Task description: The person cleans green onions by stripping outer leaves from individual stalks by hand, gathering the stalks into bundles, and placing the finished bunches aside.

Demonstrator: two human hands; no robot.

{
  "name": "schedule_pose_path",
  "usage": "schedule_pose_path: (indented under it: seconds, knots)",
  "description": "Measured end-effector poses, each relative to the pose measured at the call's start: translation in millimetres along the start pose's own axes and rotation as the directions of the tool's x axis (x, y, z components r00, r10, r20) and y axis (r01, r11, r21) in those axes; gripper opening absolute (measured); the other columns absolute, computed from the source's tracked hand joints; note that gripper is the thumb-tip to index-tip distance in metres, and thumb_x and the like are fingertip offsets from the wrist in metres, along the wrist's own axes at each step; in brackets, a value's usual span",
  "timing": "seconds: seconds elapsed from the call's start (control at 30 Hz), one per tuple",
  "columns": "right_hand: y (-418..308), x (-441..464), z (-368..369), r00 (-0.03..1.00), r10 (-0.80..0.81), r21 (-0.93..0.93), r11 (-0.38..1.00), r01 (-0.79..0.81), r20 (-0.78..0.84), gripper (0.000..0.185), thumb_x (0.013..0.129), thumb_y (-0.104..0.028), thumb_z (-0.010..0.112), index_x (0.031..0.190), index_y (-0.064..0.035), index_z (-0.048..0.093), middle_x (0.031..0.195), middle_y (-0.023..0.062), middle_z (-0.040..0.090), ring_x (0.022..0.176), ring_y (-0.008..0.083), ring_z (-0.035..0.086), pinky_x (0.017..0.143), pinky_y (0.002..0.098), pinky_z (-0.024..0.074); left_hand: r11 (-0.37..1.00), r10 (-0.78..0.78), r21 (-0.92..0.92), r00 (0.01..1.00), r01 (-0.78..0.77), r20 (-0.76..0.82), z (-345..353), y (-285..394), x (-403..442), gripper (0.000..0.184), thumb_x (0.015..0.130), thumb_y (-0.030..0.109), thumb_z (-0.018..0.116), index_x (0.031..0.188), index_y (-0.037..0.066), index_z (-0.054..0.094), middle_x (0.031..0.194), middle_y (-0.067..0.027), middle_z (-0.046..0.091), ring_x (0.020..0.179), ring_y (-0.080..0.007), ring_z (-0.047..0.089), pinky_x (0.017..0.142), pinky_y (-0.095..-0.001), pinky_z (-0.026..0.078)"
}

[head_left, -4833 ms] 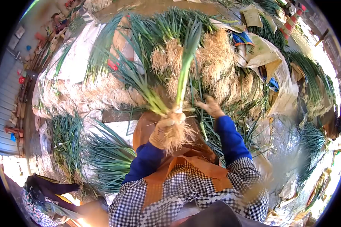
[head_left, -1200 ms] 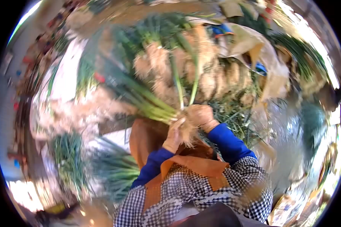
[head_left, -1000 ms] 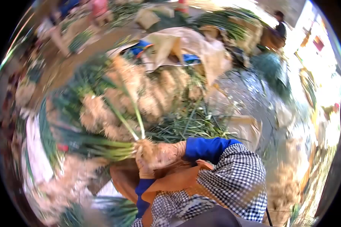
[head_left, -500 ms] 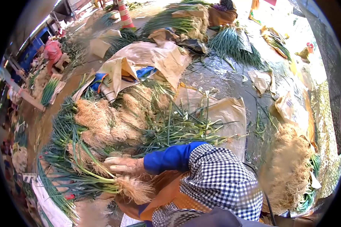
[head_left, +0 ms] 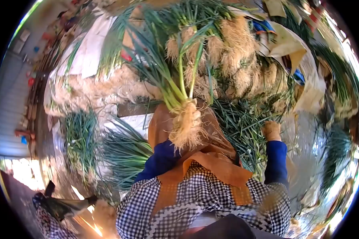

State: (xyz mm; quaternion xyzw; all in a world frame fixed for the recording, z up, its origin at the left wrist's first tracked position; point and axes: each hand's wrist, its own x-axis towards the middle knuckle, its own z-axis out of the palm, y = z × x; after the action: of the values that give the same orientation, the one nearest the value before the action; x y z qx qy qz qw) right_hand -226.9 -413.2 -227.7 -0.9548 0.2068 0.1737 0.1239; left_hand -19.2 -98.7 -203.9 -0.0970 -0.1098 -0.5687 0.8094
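My left hand (head_left: 194,113) grips a small bunch of green onions (head_left: 178,89) low down, around the root end, above my brown apron. Their leaves point up and away, and the pale, stringy roots hang over the hand and sleeve. Off to the right, my right hand (head_left: 272,130) is at the edge of a heap of loose green leaves (head_left: 243,127). Its fingers are blurred, so whether anything is in them does not show. Beyond the held bunch, several onion bundles (head_left: 237,44) lie with their tan roots towards me.
Left of me lie more green onions (head_left: 125,153) and another leafy bundle (head_left: 80,135). White sacking (head_left: 93,47) covers part of a long root-lined pile. A beige sheet (head_left: 293,44) lies at the far right, near a red-and-white cone (head_left: 315,18). A dark object (head_left: 64,205) stands at lower left.
The view has swung to the left. The bunch that lay among the others is now lifted in front of my apron in my left hand. My right hand is now over the leaf heap.
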Motion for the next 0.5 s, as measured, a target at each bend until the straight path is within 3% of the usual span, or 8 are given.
schedule_pose_path:
  seconds: [0.03,0.1,0.17,0.23,0.3,0.37,0.43,0.5]
  knots:
    - [-14,-4,-9,0.980,-0.076,-0.079,0.995,0.062,-0.184,0.039,0.085,-0.031,0.057,0.112,-0.0021,0.058,0.114,0.0160,0.058,0.102,0.0273,0.058,0.081,0.0402,0.0474,1.000,-0.021,-0.018,0.998,0.022,0.059,-3,1,-1,0.048,0.084,0.016,0.054,0.129,0.007,0.040,0.109,-0.0123,0.052,0.084,-0.0213,0.056,0.071,-0.0355,0.050]
    - [-116,10,-34,0.847,-0.187,0.525,0.712,0.466,-0.498,0.039,0.087,-0.033,0.054,0.109,0.0000,0.057,0.114,0.0170,0.057,0.106,0.0280,0.054,0.087,0.0382,0.0434,0.999,-0.018,-0.042,0.992,0.023,0.127,-4,3,-13,0.049,0.084,0.016,0.055,0.130,0.007,0.039,0.109,-0.0126,0.052,0.082,-0.0213,0.056,0.069,-0.0355,0.051]
    - [-183,11,-68,0.810,-0.365,0.740,0.349,0.576,-0.459,0.041,0.090,-0.027,0.052,0.119,0.0015,0.049,0.116,0.0194,0.054,0.114,0.0273,0.049,0.097,0.0345,0.0374,0.998,-0.003,-0.059,0.998,0.007,0.060,-12,1,-20,0.054,0.081,0.011,0.059,0.130,0.006,0.038,0.108,-0.0148,0.053,0.074,-0.0212,0.057,0.056,-0.0336,0.051]
    - [-210,41,-66,0.770,-0.580,0.678,0.456,0.577,-0.265,0.038,0.092,-0.023,0.049,0.118,0.0036,0.048,0.107,0.0176,0.058,0.097,0.0264,0.057,0.085,0.0329,0.0447,1.000,0.024,0.011,0.989,-0.023,-0.143,-6,5,-29,0.059,0.079,0.010,0.062,0.132,0.005,0.035,0.107,-0.0136,0.054,0.076,-0.0215,0.058,0.056,-0.0325,0.052]
    - [-212,67,-36,0.173,-0.743,0.176,0.075,0.981,-0.646,0.029,0.090,-0.021,0.051,0.106,0.0028,0.055,0.087,0.0122,0.060,0.072,0.0261,0.058,0.066,0.0369,0.0474,0.989,0.090,0.136,0.962,-0.056,-0.258,9,7,-33,0.063,0.078,0.009,0.064,0.132,0.002,0.033,0.105,-0.0126,0.056,0.077,-0.0217,0.059,0.056,-0.0323,0.053]
    - [-212,12,-86,0.798,-0.578,0.783,0.414,0.465,-0.168,0.028,0.089,-0.024,0.051,0.069,-0.0046,0.054,0.058,0.0042,0.046,0.050,0.0166,0.046,0.051,0.0327,0.0426,0.995,0.048,0.092,0.988,-0.035,-0.144,20,9,-33,0.058,0.078,0.006,0.062,0.130,-0.001,0.037,0.104,-0.0113,0.057,0.081,-0.0219,0.060,0.062,-0.0330,0.055]
    - [-159,36,-37,0.581,-0.666,0.845,-0.147,0.513,-0.468,0.034,0.093,-0.027,0.047,0.065,-0.0077,0.053,0.055,0.0025,0.045,0.049,0.0133,0.045,0.050,0.0290,0.0421,0.995,0.071,0.078,0.989,-0.062,-0.129,21,7,-30,0.051,0.078,0.004,0.062,0.124,-0.003,0.043,0.104,-0.0120,0.059,0.088,-0.0218,0.061,0.070,-0.0335,0.056]
    - [-143,35,-53,0.761,-0.214,0.787,-0.257,0.561,-0.612,0.034,0.093,-0.030,0.047,0.069,-0.0086,0.056,0.057,0.0030,0.049,0.050,0.0129,0.047,0.055,0.0274,0.0445,0.995,0.004,0.096,0.977,0.016,-0.211,-14,10,-42,0.048,0.078,0.004,0.062,0.123,-0.003,0.045,0.105,-0.0124,0.060,0.091,-0.0219,0.061,0.074,-0.0332,0.055]
